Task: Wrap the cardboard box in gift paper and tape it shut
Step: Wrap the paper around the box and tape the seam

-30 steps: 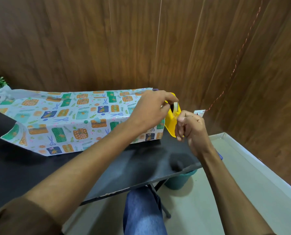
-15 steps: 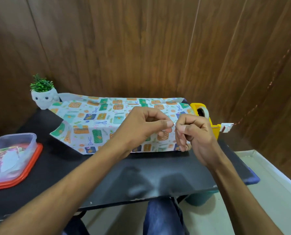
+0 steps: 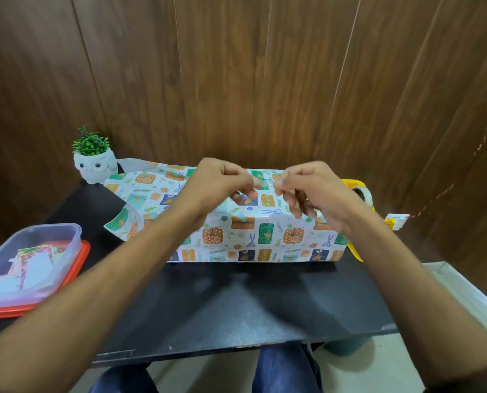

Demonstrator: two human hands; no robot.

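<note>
A long box covered in patterned gift paper (image 3: 253,239) lies across the black table (image 3: 236,304). Loose paper sticks out at its left end. Above the box's top, my left hand (image 3: 219,185) and my right hand (image 3: 313,188) each pinch one end of a short clear strip of tape (image 3: 267,183), stretched between them. A yellow tape dispenser (image 3: 358,191) stands behind the box's right end, partly hidden by my right forearm.
A clear plastic tub with paper scraps on an orange lid (image 3: 29,268) sits at the table's left edge. A white owl pot with a green plant (image 3: 94,163) stands at the back left. Wooden walls close in behind and to the right.
Both hands left the dispenser with a tape strip and moved left over the middle of the box. The view swung left, bringing the plant and tub into sight.
</note>
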